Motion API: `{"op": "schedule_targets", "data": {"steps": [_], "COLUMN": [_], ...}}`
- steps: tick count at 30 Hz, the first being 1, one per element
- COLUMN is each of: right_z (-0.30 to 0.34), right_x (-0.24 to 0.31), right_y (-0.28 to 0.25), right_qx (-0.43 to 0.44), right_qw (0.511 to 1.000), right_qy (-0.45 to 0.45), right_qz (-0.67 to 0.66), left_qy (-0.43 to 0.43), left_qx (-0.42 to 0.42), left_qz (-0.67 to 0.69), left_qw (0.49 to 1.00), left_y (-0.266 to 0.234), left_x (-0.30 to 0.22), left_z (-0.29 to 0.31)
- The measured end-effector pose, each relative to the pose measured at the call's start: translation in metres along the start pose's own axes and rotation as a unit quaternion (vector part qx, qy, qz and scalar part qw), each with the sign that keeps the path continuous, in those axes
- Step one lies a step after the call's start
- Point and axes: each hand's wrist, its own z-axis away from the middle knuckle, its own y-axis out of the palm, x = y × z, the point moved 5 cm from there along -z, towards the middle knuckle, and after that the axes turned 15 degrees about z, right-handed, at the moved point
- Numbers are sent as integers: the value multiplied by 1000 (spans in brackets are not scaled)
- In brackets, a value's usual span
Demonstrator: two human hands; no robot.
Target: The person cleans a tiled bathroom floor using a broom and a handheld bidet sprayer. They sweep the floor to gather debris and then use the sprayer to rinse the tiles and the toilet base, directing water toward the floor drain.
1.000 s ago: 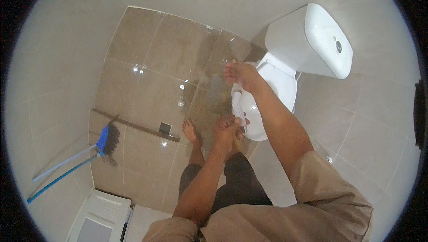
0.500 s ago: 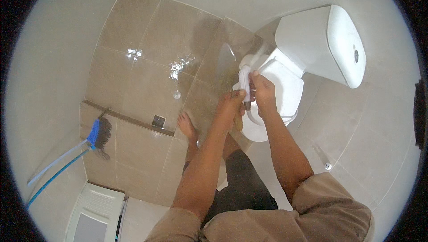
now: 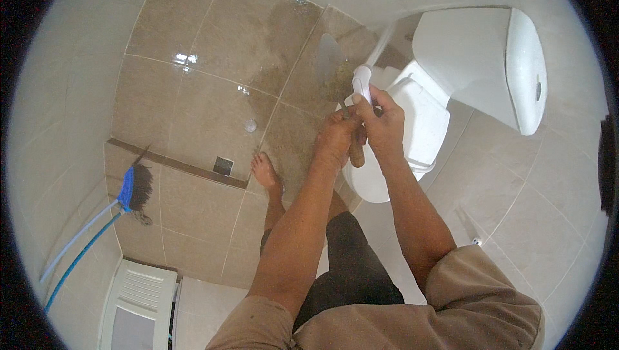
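Here the white sprayer (image 3: 362,80) is gripped by the right hand (image 3: 385,125), fingers curled, beside the toilet (image 3: 420,118); close by, a grey-bladed, brown-handled tool (image 3: 329,60) is held in the curled left hand (image 3: 336,137).

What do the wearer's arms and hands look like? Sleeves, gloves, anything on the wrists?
Loose brown sleeves, short, ending around the elbows. Forearms uncovered. Left hand and right hand ungloved; no watch, band or cable visible at either wrist. Too small to tell about rings.
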Motion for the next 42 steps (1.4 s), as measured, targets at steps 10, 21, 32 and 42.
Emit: {"op": "schedule_targets", "data": {"steps": [10, 21, 32, 42], "right_z": [-1, 10, 39, 54], "right_x": [15, 10, 18, 42], "right_y": [17, -9, 6, -13], "right_qx": [-5, -47, -30, -66], "right_qw": [992, 971, 946, 950], "right_qy": [-64, -104, -198, -148], "right_qz": [110, 209, 256, 268], "left_qy": [36, 4, 60, 30], "left_qx": [-10, -123, -274, -318], "left_qz": [-96, -134, -141, -136], "left_qw": [995, 983, 950, 938], "left_y": [-58, -201, -328, -378], "left_x": [16, -36, -89, -68], "left_z": [-33, 101, 252, 328]}}
